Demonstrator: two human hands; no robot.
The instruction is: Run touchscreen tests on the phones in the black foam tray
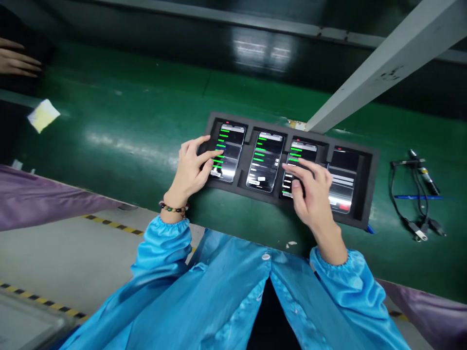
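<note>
A dark foam tray (288, 127) on the green table holds several smartphones with lit screens, each in its own slot. My left hand (193, 167) is at the tray's left end, fingers apart, its index fingertip on or just above the leftmost phone (232, 160). Untouched, the second phone (268, 155) shows green lines of text. Over the third phone (304, 146) my right hand (310, 189) reaches with spread fingers, hiding part of its screen. The rightmost phone (343, 177) shows light bars and a red patch; my right hand covers its left edge. Neither hand grips anything.
Right of the tray lie a black cable (392, 187), a dark pen-like tube (425, 172) and a blue pen (401, 197). A grey post (365, 73) rises behind the tray. At far left are a yellowish paper (44, 116) and another person's hand (18, 61).
</note>
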